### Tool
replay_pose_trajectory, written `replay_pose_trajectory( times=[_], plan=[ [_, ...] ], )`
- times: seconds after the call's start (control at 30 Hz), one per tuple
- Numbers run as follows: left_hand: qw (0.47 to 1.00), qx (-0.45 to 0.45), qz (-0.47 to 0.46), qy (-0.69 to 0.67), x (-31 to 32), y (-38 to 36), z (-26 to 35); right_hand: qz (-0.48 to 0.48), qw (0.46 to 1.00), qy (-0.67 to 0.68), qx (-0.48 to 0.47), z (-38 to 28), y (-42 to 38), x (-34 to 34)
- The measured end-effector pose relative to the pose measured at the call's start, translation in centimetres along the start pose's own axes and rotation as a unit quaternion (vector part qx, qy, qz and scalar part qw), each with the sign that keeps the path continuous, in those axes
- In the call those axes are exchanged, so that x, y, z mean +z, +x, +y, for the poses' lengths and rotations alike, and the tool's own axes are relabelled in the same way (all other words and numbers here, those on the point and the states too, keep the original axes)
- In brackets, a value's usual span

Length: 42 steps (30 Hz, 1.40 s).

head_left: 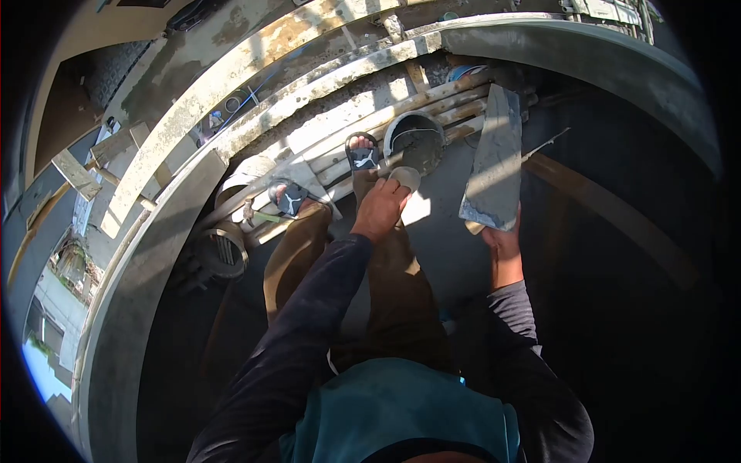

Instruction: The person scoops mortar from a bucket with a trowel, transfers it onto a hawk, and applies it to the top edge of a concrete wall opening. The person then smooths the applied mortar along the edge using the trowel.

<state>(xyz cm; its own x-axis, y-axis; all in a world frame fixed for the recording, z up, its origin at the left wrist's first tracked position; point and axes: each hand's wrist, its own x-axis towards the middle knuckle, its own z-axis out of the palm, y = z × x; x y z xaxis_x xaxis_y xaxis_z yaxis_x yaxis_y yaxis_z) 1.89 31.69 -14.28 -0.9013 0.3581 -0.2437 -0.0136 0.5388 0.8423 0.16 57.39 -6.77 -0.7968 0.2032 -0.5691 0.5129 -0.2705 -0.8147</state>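
My left hand (380,207) is closed around the edge of a small, round, pale cup-like piece (404,179); whether it is hollow is hard to tell. Just beyond it stands a bucket (393,127) with grey wet mortar (418,152) inside. On the right, my right hand (503,238) grips a long wooden plastering float (496,158) from below, near its close end. The float's flat face is turned up and smeared grey. Its underside and most of my right fingers are hidden.
My sandalled feet (362,153) rest on bamboo poles (332,167) laid side by side. A second bucket (224,253) lies to the left. A curved concrete edge (309,89) runs around ahead, with a lower level beyond. A plank (602,208) extends right.
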Motion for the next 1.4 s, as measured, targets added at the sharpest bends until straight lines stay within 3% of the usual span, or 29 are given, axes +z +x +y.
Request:
replay_pose_trajectory(
  times=[0.07, 0.13, 0.2, 0.23, 0.37, 0.43, 0.63, 0.77, 0.83, 0.87, 0.93, 1.0, 1.03, 1.07, 1.1, 1.17, 1.27, 1.3, 1.37, 1.4],
  plan=[
    [0.999, -0.019, -0.016, -0.028, 2.9, 1.2, 1.6, 0.018, 0.998, -0.055, 0.009, -0.1, -1.2, -0.7],
    [0.997, -0.042, -0.031, -0.057, 4.9, 1.9, 3.0, 0.047, 0.999, -0.017, 0.011, 0.5, -1.9, -2.1],
    [0.991, -0.068, -0.084, -0.077, 6.6, 2.4, 4.1, 0.181, 0.971, -0.063, 0.139, 0.5, -2.9, -3.4],
    [0.988, -0.074, -0.116, -0.073, 7.3, 2.5, 4.4, 0.213, 0.961, 0.13, 0.118, 1.5, -2.7, -3.4],
    [0.984, -0.095, -0.108, -0.104, 10.6, 1.6, 4.3, 0.244, 0.954, 0.125, 0.124, 1.3, -3.5, -1.9],
    [0.978, -0.11, -0.128, -0.123, 12.2, 1.1, 3.6, 0.189, 0.966, 0.154, 0.089, 1.8, -3.7, -2.2],
    [0.977, -0.116, -0.132, -0.122, 14.9, -0.8, 2.1, 0.2, 0.961, 0.158, 0.11, 2.3, -3.9, -2.1],
    [0.973, -0.124, -0.111, -0.16, 11.7, -0.5, 2.1, 0.202, 0.965, 0.118, 0.116, 1.7, -3.7, -1.0],
    [0.979, -0.106, -0.066, -0.161, 9.5, -0.5, 1.4, 0.264, 0.938, 0.111, 0.197, 0.7, -3.1, 0.5],
    [0.979, -0.108, -0.058, -0.161, 8.4, -0.8, 0.8, 0.257, 0.94, 0.107, 0.197, 1.0, -2.9, 0.6],
    [0.98, -0.135, 0.01, -0.146, 5.9, -1.5, -0.9, 0.057, 0.988, 0.116, 0.086, 3.1, -2.4, -0.2],
    [0.976, -0.171, 0.05, -0.126, 3.1, -2.6, -2.9, 0.063, 0.985, 0.053, 0.151, 4.5, -2.6, -1.4],
    [0.972, -0.186, 0.091, -0.111, 1.4, -3.6, -4.0, -0.005, 0.972, -0.16, 0.171, 6.2, -3.0, -4.7],
    [0.966, -0.203, 0.134, -0.087, -0.6, -5.1, -5.4, 0.175, 0.965, 0.1, 0.17, 7.4, -1.5, -2.6],
    [0.951, -0.236, 0.181, -0.081, -2.2, -6.7, -6.6, 0.137, 0.965, 0.106, 0.196, 8.3, -0.5, -0.6],
    [0.927, -0.279, 0.248, -0.03, -5.8, -10.7, -9.1, -0.064, 0.945, 0.185, 0.262, 7.5, 0.1, 1.9],
    [0.862, -0.35, 0.364, 0.043, -8.4, -17.0, -13.6, -0.307, 0.856, 0.279, 0.31, 4.6, 1.0, 3.1],
    [0.836, -0.384, 0.387, 0.065, -9.2, -19.4, -15.1, -0.315, 0.854, 0.271, 0.313, 4.9, 1.2, 3.5],
    [0.783, -0.438, 0.429, 0.11, -11.2, -23.7, -17.0, -0.17, 0.964, 0.0, 0.203, 5.8, 1.2, 4.2],
    [0.75, -0.478, 0.444, 0.108, -12.2, -25.6, -17.7, -0.177, 0.963, -0.007, 0.202, 5.7, 1.1, 5.1]
  ],
)
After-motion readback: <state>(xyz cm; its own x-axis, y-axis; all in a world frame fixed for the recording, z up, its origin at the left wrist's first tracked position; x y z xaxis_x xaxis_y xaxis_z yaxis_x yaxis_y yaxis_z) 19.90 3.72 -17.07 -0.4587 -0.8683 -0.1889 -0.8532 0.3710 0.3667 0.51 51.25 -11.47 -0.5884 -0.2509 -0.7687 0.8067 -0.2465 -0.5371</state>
